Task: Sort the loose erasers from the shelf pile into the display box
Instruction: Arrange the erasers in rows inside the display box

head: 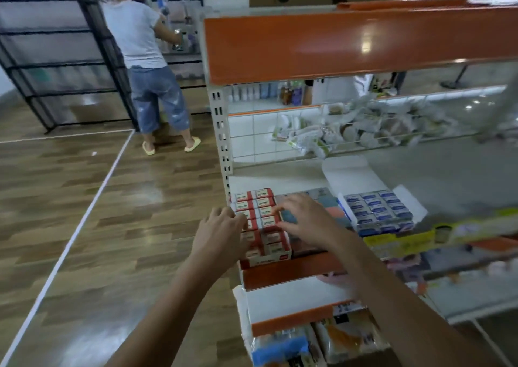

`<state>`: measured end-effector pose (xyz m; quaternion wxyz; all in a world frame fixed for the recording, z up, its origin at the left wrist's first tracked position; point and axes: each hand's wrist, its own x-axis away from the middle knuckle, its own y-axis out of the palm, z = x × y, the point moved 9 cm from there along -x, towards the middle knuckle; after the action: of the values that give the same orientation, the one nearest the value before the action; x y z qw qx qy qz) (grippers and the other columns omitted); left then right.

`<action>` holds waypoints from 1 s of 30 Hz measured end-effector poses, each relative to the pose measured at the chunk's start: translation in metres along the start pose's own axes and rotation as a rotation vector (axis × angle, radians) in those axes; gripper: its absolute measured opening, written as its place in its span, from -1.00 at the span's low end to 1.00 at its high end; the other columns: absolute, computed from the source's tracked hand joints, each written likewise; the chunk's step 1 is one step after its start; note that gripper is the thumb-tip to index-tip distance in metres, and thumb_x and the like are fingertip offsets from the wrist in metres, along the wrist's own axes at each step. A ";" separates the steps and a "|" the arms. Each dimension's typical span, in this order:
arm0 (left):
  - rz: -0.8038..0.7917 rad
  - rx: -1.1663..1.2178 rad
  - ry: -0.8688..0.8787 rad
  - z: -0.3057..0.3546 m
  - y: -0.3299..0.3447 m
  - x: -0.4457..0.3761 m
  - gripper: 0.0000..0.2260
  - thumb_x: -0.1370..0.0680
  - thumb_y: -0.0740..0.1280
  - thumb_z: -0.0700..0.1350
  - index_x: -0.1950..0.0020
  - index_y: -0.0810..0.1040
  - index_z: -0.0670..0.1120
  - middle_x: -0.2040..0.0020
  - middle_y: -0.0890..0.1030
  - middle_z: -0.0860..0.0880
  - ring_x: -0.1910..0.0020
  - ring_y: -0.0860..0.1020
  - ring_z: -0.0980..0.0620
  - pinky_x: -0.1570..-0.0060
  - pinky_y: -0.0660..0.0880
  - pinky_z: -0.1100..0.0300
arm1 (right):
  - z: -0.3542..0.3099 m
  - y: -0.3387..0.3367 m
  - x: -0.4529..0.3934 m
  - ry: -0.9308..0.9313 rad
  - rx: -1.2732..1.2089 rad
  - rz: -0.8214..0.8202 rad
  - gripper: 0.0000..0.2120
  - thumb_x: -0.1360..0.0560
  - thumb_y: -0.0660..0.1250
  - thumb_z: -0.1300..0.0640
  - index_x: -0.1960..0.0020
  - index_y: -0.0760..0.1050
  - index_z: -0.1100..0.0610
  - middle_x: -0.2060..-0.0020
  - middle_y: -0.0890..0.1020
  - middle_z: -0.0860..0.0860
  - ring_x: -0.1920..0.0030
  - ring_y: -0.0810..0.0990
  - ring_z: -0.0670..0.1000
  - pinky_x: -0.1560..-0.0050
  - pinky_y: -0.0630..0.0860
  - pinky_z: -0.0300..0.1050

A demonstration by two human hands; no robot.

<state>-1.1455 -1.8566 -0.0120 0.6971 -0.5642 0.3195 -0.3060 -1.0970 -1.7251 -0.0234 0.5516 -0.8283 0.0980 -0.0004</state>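
Observation:
A red-and-white display box (276, 257) stands at the left end of the middle shelf, filled with rows of red-and-white erasers (263, 202). My left hand (221, 234) rests against the box's left side, fingers curled at the erasers' edge. My right hand (302, 220) lies over the box's right side, fingertips touching the erasers near the middle rows. Whether either hand pinches an eraser cannot be told. A second open box of blue erasers (377, 208) sits further right, its white lid (350, 173) raised.
A flat multicoloured pack (333, 209) lies between the two boxes. Wire baskets of wrapped goods (364, 128) hang behind. An orange shelf (336, 41) overhangs above; lower shelves hold packets (322, 341). A person (148, 58) stands at a black rack to the far left.

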 end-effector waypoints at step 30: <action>-0.065 0.125 0.430 0.567 0.123 -0.275 -0.67 -0.54 0.25 0.07 -0.27 0.44 -0.02 -0.22 0.49 -0.06 -0.24 0.41 -0.11 -0.18 0.40 0.03 | 0.507 -0.255 0.295 0.738 0.156 0.190 -0.57 -0.50 0.32 0.11 -0.34 0.38 0.15 -0.25 0.44 0.16 -0.25 0.43 0.15 -0.18 0.32 -0.10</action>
<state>-0.8567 -1.2832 -0.0154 0.6363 -0.4515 0.4229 -0.4608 -0.7116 -1.2151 -0.0207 0.5384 -0.7152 0.3657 -0.2547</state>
